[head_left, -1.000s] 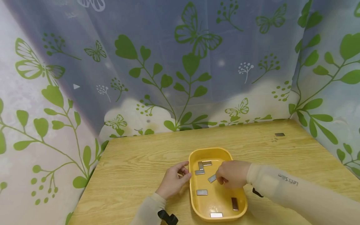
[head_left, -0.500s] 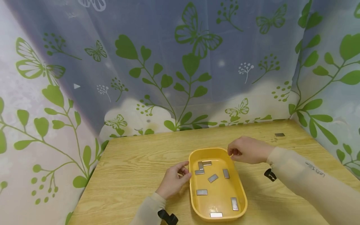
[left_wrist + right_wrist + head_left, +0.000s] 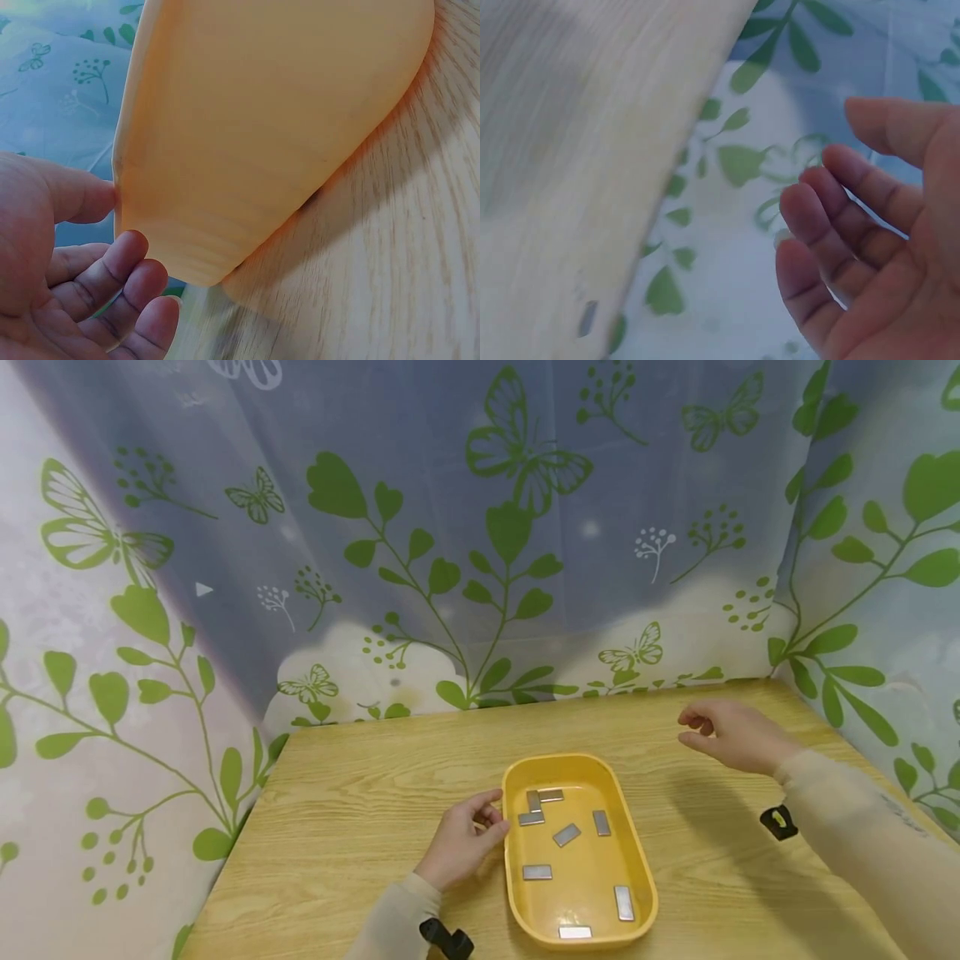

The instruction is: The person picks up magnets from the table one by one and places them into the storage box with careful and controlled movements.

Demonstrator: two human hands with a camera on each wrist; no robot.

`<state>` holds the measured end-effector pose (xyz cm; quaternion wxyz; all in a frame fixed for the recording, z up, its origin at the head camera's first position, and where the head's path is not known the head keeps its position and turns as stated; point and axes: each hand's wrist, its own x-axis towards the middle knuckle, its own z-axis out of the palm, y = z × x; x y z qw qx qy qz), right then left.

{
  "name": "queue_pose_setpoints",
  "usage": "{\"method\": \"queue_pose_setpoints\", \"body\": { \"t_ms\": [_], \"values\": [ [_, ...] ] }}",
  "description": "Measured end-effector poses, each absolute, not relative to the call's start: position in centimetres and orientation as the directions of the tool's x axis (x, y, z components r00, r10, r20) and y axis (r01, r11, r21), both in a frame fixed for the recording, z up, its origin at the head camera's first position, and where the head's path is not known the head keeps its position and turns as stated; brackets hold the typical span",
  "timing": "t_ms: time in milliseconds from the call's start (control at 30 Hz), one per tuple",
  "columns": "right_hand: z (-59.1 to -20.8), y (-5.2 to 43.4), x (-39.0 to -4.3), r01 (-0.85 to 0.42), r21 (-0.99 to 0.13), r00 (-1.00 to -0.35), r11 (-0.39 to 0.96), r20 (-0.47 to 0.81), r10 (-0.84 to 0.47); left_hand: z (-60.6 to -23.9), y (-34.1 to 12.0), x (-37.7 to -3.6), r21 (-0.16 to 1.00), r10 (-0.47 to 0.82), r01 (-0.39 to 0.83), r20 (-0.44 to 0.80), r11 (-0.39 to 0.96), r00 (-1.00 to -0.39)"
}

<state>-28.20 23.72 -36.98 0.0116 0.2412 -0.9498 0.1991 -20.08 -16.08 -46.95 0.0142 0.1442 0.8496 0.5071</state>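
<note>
A yellow plastic tray (image 3: 513,893) stands on the wooden table, with several small silver rectangular metal pieces lying flat inside. One slanted piece (image 3: 567,836) is near the middle; another piece (image 3: 602,823) lies by the right wall. My left hand (image 3: 461,843) touches the tray's left side. In the left wrist view, a digit rests against the tray's rim (image 3: 117,172) and the other fingers stay loosely bent outside it. Raised above the table's right side, my right hand (image 3: 738,735) holds nothing. A lone metal piece (image 3: 588,319) on the table shows in the right wrist view.
The wooden table (image 3: 375,793) meets a curtain (image 3: 420,527) printed with butterflies and leaves at its back and sides. In the head view, the right hand covers the spot of the lone piece at the far right.
My right hand has left the inside of the tray and moved right and away over the table. A piece it covered by the right wall now shows. The left hand stays put.
</note>
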Motion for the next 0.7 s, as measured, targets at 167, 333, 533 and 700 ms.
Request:
{"method": "queue_pose_setpoints", "body": {
  "t_ms": [167,333,533,700],
  "values": [
    [-38.4,26.0,-28.9,-0.388,-0.395,-0.920,0.833,0.113,-0.375,-46.9,-16.1,-20.0,0.869,0.260,0.230,0.122,0.439,-0.958],
    [-39.8,28.3,-29.4,-0.322,-0.399,-0.946,0.859,0.096,-0.310,-46.9,-16.1,-20.0,0.868,0.263,0.230,0.121,0.440,-0.957],
    [-41.8,31.0,-30.1,-0.279,-0.350,-0.960,0.894,0.092,-0.264,-47.0,-16.1,-20.1,0.867,0.264,0.228,0.116,0.443,-0.957],
    [-43.0,32.7,-30.5,-0.238,-0.353,-0.971,0.905,0.066,-0.229,-46.9,-16.2,-20.0,0.869,0.263,0.224,0.113,0.442,-0.958]
  ]
}}
